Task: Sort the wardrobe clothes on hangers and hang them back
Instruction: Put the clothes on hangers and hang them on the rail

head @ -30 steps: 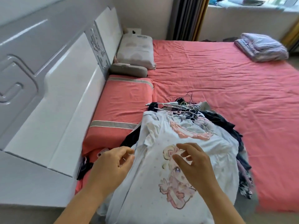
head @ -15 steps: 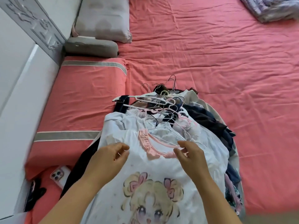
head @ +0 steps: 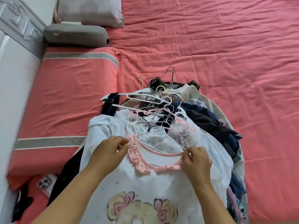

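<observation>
White top collar, pinched betw both fingers

Open sheet lay right of and beyond the clothes pile, free for reaching. Tangled hangers blocked the pile's far end. Left side was tight: red pillow just beside the pile, headboard behind it, phone in the near-left gap. Grey pillows filled the far-left corner.
</observation>
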Motion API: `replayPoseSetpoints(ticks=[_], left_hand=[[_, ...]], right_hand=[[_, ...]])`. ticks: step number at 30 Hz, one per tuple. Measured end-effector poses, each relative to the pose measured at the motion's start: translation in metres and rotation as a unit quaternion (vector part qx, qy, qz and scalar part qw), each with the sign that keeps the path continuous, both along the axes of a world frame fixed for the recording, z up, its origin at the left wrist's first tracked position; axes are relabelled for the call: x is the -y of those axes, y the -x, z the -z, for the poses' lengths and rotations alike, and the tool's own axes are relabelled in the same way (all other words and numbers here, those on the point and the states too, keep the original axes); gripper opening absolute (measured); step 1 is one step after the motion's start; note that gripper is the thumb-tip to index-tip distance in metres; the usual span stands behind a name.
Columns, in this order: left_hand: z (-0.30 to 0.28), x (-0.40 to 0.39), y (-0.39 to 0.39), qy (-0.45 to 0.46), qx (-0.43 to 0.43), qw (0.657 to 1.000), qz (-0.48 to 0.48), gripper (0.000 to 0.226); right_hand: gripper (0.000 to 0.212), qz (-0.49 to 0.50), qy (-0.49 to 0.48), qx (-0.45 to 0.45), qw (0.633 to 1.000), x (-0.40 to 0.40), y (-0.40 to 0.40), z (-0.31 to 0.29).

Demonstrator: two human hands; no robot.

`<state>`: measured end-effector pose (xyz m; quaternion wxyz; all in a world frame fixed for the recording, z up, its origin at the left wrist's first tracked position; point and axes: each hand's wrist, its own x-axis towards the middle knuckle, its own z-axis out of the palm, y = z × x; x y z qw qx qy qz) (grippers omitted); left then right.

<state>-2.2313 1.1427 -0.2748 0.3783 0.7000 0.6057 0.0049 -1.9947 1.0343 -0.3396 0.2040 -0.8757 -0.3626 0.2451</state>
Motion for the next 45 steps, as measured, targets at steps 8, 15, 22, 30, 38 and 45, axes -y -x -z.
replayPoseSetpoints(ticks=[8, 15, 22, 30, 38, 45], left_hand=[[-0.029, 0.003, 0.043, -0.188, -0.014, 0.982, -0.026, 0.068], [-0.087, 0.085, 0.145, -0.246, 0.025, 0.959, -0.136, 0.047], [-0.143, 0.258, 0.265, -0.39, 0.033, 0.876, -0.281, 0.045], [-0.183, 0.475, 0.341, -0.488, -0.05, 0.763, -0.422, 0.041], [-0.196, 0.642, 0.369, -0.52, -0.134, 0.63, -0.561, 0.028], [-0.241, 0.727, 0.362, -0.522, -0.242, 0.55, -0.605, 0.063]], right_hand=[[0.01, -0.13, -0.233, -0.066, 0.962, -0.004, 0.014, -0.056], [0.012, -0.246, -0.283, -0.081, 0.923, -0.009, 0.092, -0.109], [0.017, -0.488, -0.257, -0.11, 0.827, 0.043, 0.206, -0.186], [0.044, -0.661, -0.261, -0.218, 0.668, 0.139, 0.343, -0.248], [0.028, -0.779, -0.267, -0.243, 0.513, 0.235, 0.459, -0.287], [0.025, -0.847, -0.282, -0.231, 0.387, 0.298, 0.522, -0.317]])
